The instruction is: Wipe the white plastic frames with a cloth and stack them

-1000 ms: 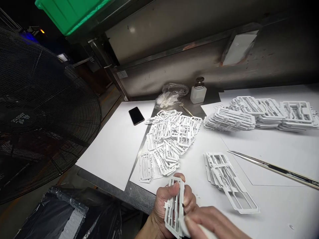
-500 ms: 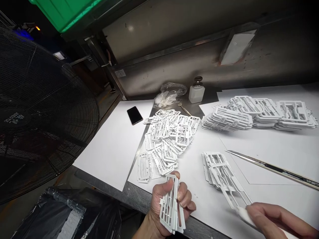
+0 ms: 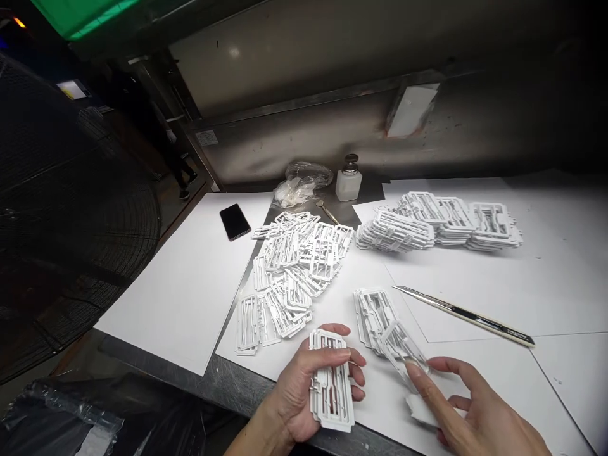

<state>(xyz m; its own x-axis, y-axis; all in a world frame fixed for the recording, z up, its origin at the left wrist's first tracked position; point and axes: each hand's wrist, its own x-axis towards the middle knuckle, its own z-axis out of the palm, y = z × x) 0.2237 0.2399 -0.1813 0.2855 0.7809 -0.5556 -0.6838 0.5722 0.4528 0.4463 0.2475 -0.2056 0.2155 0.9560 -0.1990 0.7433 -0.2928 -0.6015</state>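
Note:
My left hand (image 3: 304, 386) is closed around a small stack of white plastic frames (image 3: 332, 396), with the thumb across the top piece. Each frame is a thin rectangle with slots and bars inside. To the right, my right hand (image 3: 468, 405) pinches one white plastic frame (image 3: 401, 345) between thumb and fingers. That frame lies tilted over the near end of a small pile of frames (image 3: 373, 310) on the paper. A white object (image 3: 420, 410), partly hidden, shows under my right hand; its kind is unclear.
A loose heap of frames (image 3: 289, 253) lies left of centre, and neat stacks (image 3: 446, 221) stand at the back right. A metal cutter (image 3: 465, 315) lies on the right paper. Behind are a pump bottle (image 3: 349, 180), a plastic bag (image 3: 299, 187) and a phone (image 3: 235, 221). A large fan (image 3: 71, 209) stands left.
My view has turned, shifting the bench leftward. The stack in my left hand now faces me flatter, with the thumb over it. My right hand has moved in, its fingers now on the frame above the pile.

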